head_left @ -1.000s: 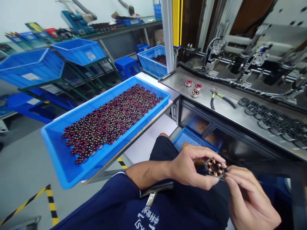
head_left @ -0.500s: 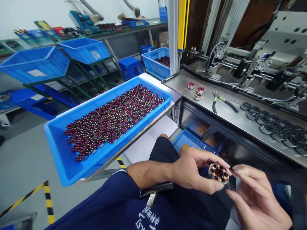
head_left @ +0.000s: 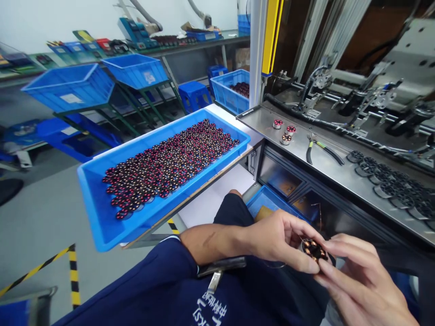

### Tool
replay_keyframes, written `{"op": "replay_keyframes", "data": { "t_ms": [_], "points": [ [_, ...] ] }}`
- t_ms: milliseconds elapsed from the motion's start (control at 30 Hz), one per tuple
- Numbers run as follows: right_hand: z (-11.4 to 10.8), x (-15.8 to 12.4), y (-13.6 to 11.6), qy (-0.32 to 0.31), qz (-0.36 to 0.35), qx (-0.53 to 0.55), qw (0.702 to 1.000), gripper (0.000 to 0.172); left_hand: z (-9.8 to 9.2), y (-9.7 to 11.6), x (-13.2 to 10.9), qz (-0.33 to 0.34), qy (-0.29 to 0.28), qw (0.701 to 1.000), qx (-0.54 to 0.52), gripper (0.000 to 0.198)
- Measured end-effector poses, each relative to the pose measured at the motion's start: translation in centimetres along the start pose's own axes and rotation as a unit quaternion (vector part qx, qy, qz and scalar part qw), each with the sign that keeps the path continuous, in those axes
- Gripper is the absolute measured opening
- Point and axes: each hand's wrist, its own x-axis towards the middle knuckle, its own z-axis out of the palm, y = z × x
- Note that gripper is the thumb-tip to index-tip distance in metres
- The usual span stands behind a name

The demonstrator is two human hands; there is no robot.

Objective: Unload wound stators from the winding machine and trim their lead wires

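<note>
A copper-wound motor stator [head_left: 313, 249], a small black and silver ring with coils, is held above my lap. My left hand [head_left: 283, 240] grips it between thumb and index finger from the left. From the right, the fingertips of my right hand [head_left: 362, 271] pinch its edge, hiding part of the rim. A thin wire end sticks out near the left fingers. On the metal bench [head_left: 302, 170] lie diagonal cutters [head_left: 322, 148] with green and black handles, jaws pointing away. Three wound stators [head_left: 286, 138] stand beside the cutters, two with red coils.
A blue tray [head_left: 93, 215] full of wound stators sits on the table at left. Rows of black unwound stator cores [head_left: 390, 181] line the bench's right side. Behind them is a winding machine [head_left: 360, 97]. A blue bin [head_left: 263, 199] stands below the bench.
My right hand has moved left from the wire ends onto the stator, so both hands now hold it. The stator has turned slightly. The camera view has shifted a little left.
</note>
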Motion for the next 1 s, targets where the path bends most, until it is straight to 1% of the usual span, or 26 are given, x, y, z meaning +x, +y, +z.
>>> {"op": "replay_keyframes", "data": {
  "t_ms": [33,100,200,267,333,367,433,500,567,633,700,767,800,833,867,967,1000],
  "points": [
    [0.1,-0.1,-0.1,0.009,0.005,-0.004,1.0,0.007,0.1,0.0,0.0,-0.007,0.001,1.0,-0.012,0.052],
    [0.0,-0.3,-0.2,0.007,0.004,-0.01,1.0,0.008,0.3,0.0,0.1,-0.02,0.002,0.999,-0.039,0.054],
    [-0.2,-0.7,-0.2,0.008,-0.009,-0.031,0.999,0.009,0.5,0.2,0.2,-0.046,0.003,0.996,-0.079,0.048],
    [-0.1,-1.2,-0.2,0.033,-0.029,-0.067,0.997,0.018,0.7,0.3,0.2,-0.062,0.005,0.993,-0.1,0.044],
    [0.2,-1.9,-0.3,0.076,-0.043,-0.112,0.99,0.027,0.8,0.2,0.3,-0.06,0.01,0.992,-0.113,0.049],
    [0.4,-2.2,-0.3,0.1,-0.045,-0.134,0.985,0.029,0.9,0.1,0.4,-0.045,0.015,0.993,-0.112,0.054],
    [0.9,-2.9,-0.4,0.126,-0.049,-0.169,0.976,0.027,1.0,-0.2,0.4,0.019,0.032,0.996,-0.084,0.059],
    [1.4,-3.3,-0.7,0.129,-0.038,-0.198,0.971,0.019,1.2,-0.7,0.5,0.12,0.056,0.991,-0.025,0.06],
    [2.0,-3.6,-1.2,0.14,-0.001,-0.211,0.967,0.015,1.2,-1.3,0.6,0.226,0.074,0.97,0.039,0.06],
    [2.8,-3.6,-1.7,0.166,0.043,-0.195,0.966,0.014,1.3,-1.8,0.7,0.309,0.081,0.944,0.083,0.06],
    [3.6,-3.5,-2.0,0.2,0.066,-0.153,0.966,0.013,1.3,-2.2,0.8,0.364,0.088,0.92,0.114,0.06],
    [4.5,-3.2,-1.9,0.241,0.07,-0.099,0.963,0.01,1.4,-2.6,0.9,0.388,0.101,0.907,0.128,0.058],
    [4.7,-3.0,-1.7,0.26,0.066,-0.075,0.96,0.009,1.5,-2.7,0.8,0.386,0.106,0.908,0.124,0.058],
    [4.9,-2.9,-1.4,0.271,0.059,-0.057,0.959,0.009,1.5,-2.8,0.7,0.371,0.107,0.916,0.111,0.06],
    [5.0,-2.7,-1.1,0.274,0.05,-0.047,0.959,0.009,1.4,-2.8,0.6,0.343,0.103,0.929,0.093,0.064],
    [4.5,-2.4,0.0,0.252,0.026,-0.059,0.966,0.008,0.7,-2.4,0.3,0.201,0.071,0.975,0.067,0.086],
    [4.2,-2.4,0.3,0.247,0.015,-0.066,0.967,0.009,0.4,-2.2,0.2,0.151,0.051,0.985,0.07,0.087]
  ]
}}
